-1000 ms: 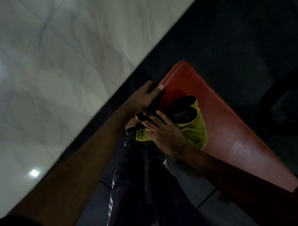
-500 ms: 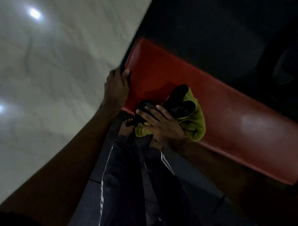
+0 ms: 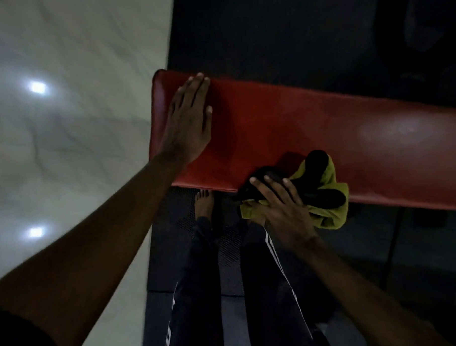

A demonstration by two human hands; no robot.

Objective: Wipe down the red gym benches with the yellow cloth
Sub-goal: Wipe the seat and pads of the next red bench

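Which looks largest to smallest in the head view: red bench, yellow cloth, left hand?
Largest: red bench.
Then left hand and yellow cloth, which look alike; the right hand partly covers the cloth.

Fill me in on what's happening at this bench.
A person stands at a red gym bench. Their left hand lies flat on the end to their left. Their right hand presses a bunched yellow cloth, with a black item bundled in it, at the bench's near edge.
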